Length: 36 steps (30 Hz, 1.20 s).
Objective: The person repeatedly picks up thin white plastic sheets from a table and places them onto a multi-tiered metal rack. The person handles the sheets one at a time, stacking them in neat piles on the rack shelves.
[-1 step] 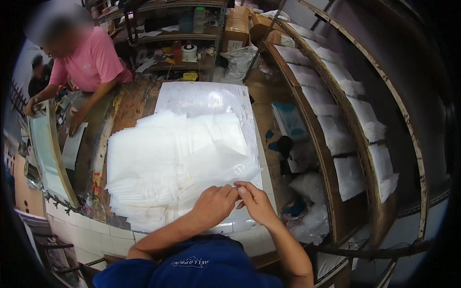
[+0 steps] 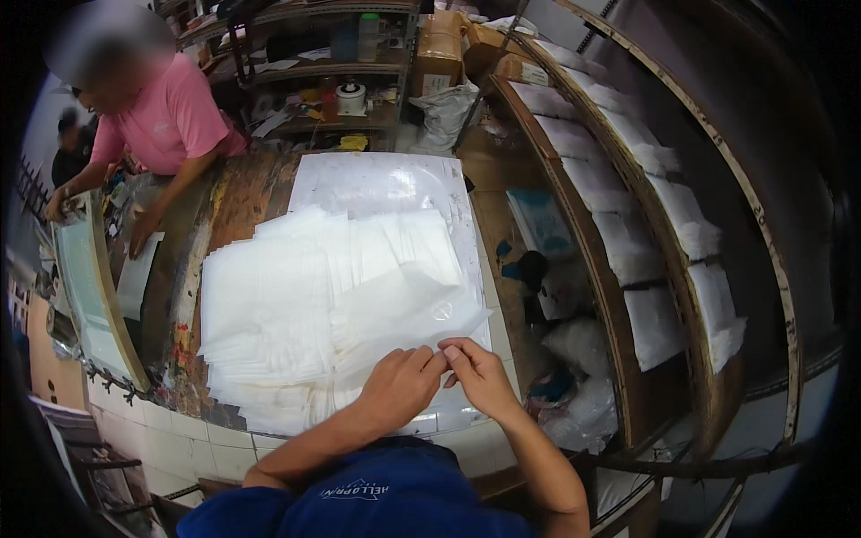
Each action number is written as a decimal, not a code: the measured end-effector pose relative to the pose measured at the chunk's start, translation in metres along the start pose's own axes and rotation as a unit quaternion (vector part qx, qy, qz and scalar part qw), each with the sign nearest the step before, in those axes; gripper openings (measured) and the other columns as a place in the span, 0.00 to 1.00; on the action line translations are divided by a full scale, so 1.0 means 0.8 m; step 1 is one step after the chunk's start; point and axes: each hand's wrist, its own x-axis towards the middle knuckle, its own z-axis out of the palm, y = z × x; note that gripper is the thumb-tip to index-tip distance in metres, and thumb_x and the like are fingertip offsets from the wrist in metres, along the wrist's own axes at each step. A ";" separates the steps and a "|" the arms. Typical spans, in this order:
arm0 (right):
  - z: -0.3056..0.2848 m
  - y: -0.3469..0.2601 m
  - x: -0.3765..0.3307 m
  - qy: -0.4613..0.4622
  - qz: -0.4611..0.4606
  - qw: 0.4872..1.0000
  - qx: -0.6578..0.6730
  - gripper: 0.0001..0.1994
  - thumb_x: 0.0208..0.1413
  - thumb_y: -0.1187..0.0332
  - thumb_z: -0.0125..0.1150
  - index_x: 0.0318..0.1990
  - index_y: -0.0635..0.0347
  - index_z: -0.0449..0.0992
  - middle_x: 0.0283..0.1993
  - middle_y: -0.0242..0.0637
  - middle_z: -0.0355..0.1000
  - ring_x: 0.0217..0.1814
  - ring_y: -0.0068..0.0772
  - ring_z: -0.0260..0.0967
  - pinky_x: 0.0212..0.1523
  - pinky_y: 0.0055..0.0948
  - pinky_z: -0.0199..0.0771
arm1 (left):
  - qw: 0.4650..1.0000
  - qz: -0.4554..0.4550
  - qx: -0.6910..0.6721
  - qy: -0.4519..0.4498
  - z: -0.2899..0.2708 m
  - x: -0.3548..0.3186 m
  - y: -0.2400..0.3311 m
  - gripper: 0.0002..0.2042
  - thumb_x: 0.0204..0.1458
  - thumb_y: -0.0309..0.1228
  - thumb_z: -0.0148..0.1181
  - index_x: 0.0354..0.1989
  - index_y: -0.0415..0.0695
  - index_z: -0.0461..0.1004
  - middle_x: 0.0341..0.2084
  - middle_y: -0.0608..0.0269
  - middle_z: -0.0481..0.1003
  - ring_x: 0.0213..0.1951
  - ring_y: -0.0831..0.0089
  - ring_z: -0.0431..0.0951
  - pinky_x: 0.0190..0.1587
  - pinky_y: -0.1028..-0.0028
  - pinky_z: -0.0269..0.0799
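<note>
Fanned piles of thin, translucent white plastic sheets [image 2: 269,296] cover the table in front of me. One loose sheet [image 2: 404,300] with a small round mark lies slantwise over the right-hand pile, its near edge running to my fingers. My left hand [image 2: 402,384] is closed, with thumb and fingertips pinched at that edge. Fingertip to fingertip with it, my right hand [image 2: 477,375] also pinches there, its fingers curled. The exact spot being gripped is mostly hidden behind the fingers.
At the left, a person in a pink shirt [image 2: 179,108] leans over a framed screen [image 2: 94,282]. A tall wooden rack [image 2: 574,224] with white packets stands at the right. Shelves [image 2: 323,67] and cardboard boxes [image 2: 441,49] fill the back. Clear plastic bags [image 2: 583,403] lie below the rack.
</note>
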 end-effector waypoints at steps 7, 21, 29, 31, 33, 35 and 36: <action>-0.032 -0.024 -0.053 0.128 -0.058 0.968 0.208 0.05 0.61 0.73 0.51 0.42 0.61 0.70 0.31 0.27 0.66 0.28 0.17 0.63 0.30 0.16 0.65 | 0.721 -0.079 -0.605 -0.330 0.055 -0.045 0.048 0.15 0.57 0.35 0.52 0.50 0.41 0.70 0.40 0.59 0.74 0.42 0.63 0.75 0.45 0.69 0.71; -0.107 0.036 -0.251 0.261 0.046 0.961 -0.083 0.01 0.58 0.74 0.50 0.37 0.60 0.68 0.29 0.22 0.61 0.30 0.12 0.54 0.30 0.16 0.56 | 0.215 -0.307 -0.913 -0.160 0.152 -0.036 0.056 0.19 0.60 0.39 0.46 0.55 0.41 0.66 0.48 0.58 0.71 0.49 0.63 0.71 0.52 0.64 0.68; -0.137 -0.011 -0.276 0.241 0.025 0.941 -0.237 0.04 0.54 0.73 0.50 0.37 0.60 0.68 0.30 0.29 0.65 0.32 0.19 0.60 0.32 0.21 0.62 | 0.258 -0.300 -0.902 -0.174 0.141 -0.023 0.103 0.20 0.61 0.41 0.44 0.56 0.41 0.64 0.51 0.56 0.69 0.52 0.62 0.70 0.54 0.62 0.67; -0.141 -0.031 -0.285 0.223 0.025 0.940 -0.255 0.05 0.54 0.72 0.49 0.37 0.60 0.68 0.29 0.33 0.66 0.32 0.23 0.63 0.32 0.25 0.64 | 0.262 -0.301 -0.899 -0.182 0.142 -0.022 0.115 0.20 0.61 0.41 0.43 0.56 0.41 0.64 0.52 0.56 0.68 0.53 0.62 0.69 0.55 0.62 0.66; -0.145 -0.062 -0.292 0.204 0.042 0.936 -0.284 0.05 0.53 0.72 0.49 0.37 0.60 0.68 0.29 0.35 0.67 0.32 0.26 0.65 0.33 0.27 0.65 | 0.266 -0.306 -0.894 -0.190 0.146 -0.021 0.126 0.21 0.61 0.41 0.43 0.57 0.41 0.63 0.53 0.56 0.68 0.53 0.62 0.69 0.55 0.61 0.66; -0.163 -0.075 -0.300 0.169 0.008 0.916 -0.364 0.08 0.52 0.72 0.48 0.40 0.60 0.67 0.32 0.39 0.69 0.34 0.35 0.68 0.36 0.34 0.67 | 0.281 -0.324 -0.881 -0.200 0.153 -0.025 0.137 0.21 0.62 0.42 0.42 0.57 0.40 0.63 0.53 0.55 0.67 0.54 0.61 0.68 0.56 0.61 0.66; -0.173 -0.083 -0.306 0.166 0.008 0.905 -0.391 0.09 0.52 0.72 0.49 0.41 0.61 0.66 0.32 0.39 0.68 0.35 0.35 0.67 0.37 0.34 0.67 | 0.293 -0.334 -0.870 -0.211 0.159 -0.027 0.147 0.21 0.62 0.42 0.42 0.57 0.40 0.63 0.54 0.55 0.67 0.54 0.61 0.68 0.56 0.60 0.66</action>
